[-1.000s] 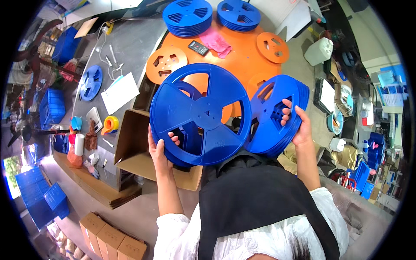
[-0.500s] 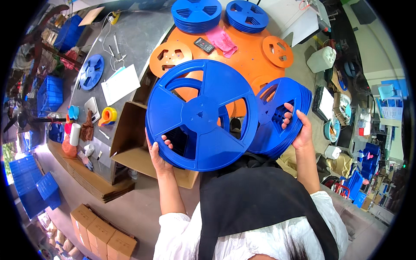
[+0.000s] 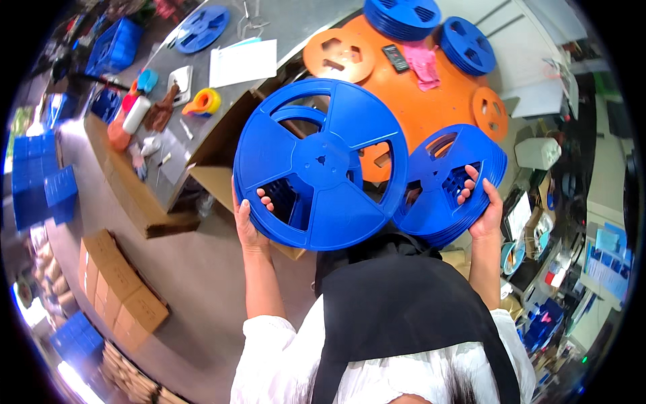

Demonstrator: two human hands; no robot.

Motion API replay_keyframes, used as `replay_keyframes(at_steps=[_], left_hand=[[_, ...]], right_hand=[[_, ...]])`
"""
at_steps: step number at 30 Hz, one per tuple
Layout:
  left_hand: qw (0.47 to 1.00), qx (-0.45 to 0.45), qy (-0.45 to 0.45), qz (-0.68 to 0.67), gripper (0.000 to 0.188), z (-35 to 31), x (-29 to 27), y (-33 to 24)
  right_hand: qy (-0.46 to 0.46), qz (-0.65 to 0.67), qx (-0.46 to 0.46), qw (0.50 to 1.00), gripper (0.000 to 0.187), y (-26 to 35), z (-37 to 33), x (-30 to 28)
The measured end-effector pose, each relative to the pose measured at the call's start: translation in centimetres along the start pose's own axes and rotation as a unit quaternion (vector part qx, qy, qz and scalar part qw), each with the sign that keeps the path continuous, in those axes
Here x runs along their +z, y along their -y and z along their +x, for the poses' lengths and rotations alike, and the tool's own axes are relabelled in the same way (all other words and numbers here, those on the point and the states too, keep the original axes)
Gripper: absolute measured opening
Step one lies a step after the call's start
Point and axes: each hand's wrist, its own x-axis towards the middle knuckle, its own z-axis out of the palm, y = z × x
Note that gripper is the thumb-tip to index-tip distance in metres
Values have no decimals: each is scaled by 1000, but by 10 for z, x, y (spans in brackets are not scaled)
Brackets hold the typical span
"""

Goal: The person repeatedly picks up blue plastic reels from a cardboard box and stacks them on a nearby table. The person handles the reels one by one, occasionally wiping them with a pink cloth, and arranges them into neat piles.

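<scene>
Blue plastic reels fill both hands in the head view, held up in front of the black apron (image 3: 404,310). The left hand (image 3: 249,227) is clamped on the rim of a large reel (image 3: 330,180), some fingertips showing in one of its cut-outs; at least one more reel shows behind it through the openings. The right hand (image 3: 487,207) is closed on the outer edge of a tilted reel stack (image 3: 436,180), its fingertips likewise showing in a cut-out. The large reel partly overlaps this stack from the camera's side.

Beyond the reels lies a round orange table (image 3: 431,114). On its far side sit two more blue stacks, one (image 3: 402,20) left of the other (image 3: 466,46), with a pink cloth (image 3: 421,64) and a dark handheld device (image 3: 396,58) nearer. One orange disc (image 3: 345,56) lies at the table's left edge, another (image 3: 490,115) at its right.

An open cardboard box (image 3: 229,161) stands beside the grey bench (image 3: 289,25), which bears a single blue reel (image 3: 202,28), white paper (image 3: 243,64) and a yellow-and-orange roll (image 3: 214,101).
</scene>
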Motion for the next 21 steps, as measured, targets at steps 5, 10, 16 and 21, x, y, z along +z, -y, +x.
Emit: replay_keyframes(at_steps=[5, 10, 16, 21], left_hand=[[996, 30, -21, 76, 66, -21, -12, -38], [984, 46, -73, 154, 67, -15, -55, -32], [959, 55, -163, 227, 67, -7, -118, -4], [944, 45, -212, 250, 58, 0, -150, 27]], right_hand=[[41, -33, 27, 998, 45, -7, 12, 21], [58, -63, 42, 995, 46, -14, 17, 44], [61, -79, 47, 994, 48, -14, 16, 55], [45, -88, 38, 994, 49, -18, 12, 59]])
